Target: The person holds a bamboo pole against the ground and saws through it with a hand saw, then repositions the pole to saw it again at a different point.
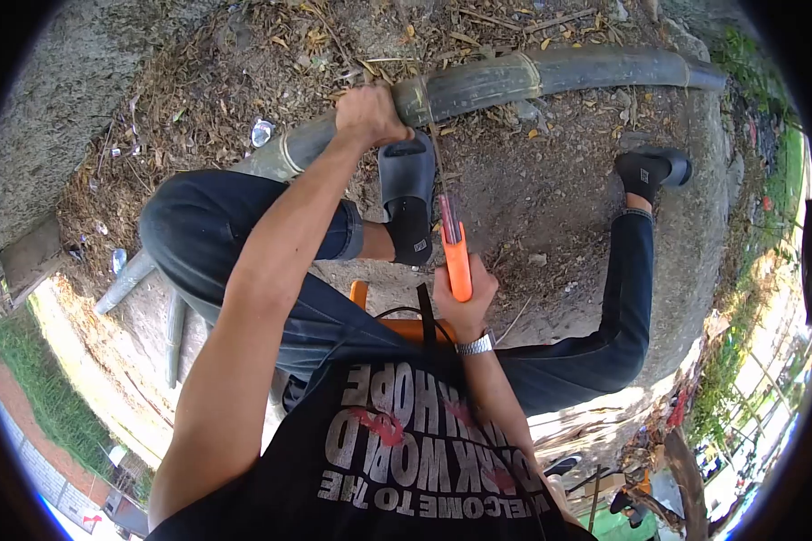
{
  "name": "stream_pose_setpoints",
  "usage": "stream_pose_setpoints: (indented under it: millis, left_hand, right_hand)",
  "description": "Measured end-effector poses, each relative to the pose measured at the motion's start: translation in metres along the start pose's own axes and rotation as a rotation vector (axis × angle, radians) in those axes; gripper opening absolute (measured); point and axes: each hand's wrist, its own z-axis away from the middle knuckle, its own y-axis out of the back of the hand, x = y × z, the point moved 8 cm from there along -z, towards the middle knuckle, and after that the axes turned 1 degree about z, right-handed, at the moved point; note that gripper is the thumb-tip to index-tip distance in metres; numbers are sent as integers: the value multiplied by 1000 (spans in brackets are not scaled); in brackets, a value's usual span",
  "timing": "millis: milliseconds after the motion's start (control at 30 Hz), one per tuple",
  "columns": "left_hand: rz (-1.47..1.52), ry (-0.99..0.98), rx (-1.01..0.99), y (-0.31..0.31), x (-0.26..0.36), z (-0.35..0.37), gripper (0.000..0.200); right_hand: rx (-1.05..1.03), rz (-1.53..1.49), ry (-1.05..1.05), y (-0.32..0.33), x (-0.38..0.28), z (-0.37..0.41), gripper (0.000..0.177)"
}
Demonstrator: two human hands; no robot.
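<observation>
A long grey-green bamboo pole (478, 83) lies crosswise on the ground in front of me. My left hand (367, 114) is closed round it, just left of a pale node. My right hand (465, 293), with a metal watch at the wrist, grips the orange handle of a hand saw (456, 261). The saw's thin blade points away from me and crosses the bamboo a short way right of my left hand. My left foot in a grey slide sandal (404, 171) is right by the pole, below that hand.
I sit on an orange stool (359, 293). My right foot (648, 171) rests out to the right. Dry leaves and litter cover the dirt, and a concrete edge (705, 207) runs along the right. More poles (174, 338) lie at left, near a rough wall (54, 117).
</observation>
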Motion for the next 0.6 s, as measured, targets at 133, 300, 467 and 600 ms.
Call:
stream_pose_setpoints:
  millis: [133,300,467,600]
  left_hand:
    - [-7,48,-45,1,-4,-2,82]
    - [-9,27,46,-15,-2,5,85]
    - [-28,-9,-5,-3,3,3,86]
    - [4,-9,39,-1,2,7,83]
  right_hand:
    - [129,-30,6,36,-11,38,11]
    - [145,-50,103,-22,-47,-83,20]
    - [103,-83,60,-22,-17,-78,17]
    - [108,-126,-15,-5,-32,-85,12]
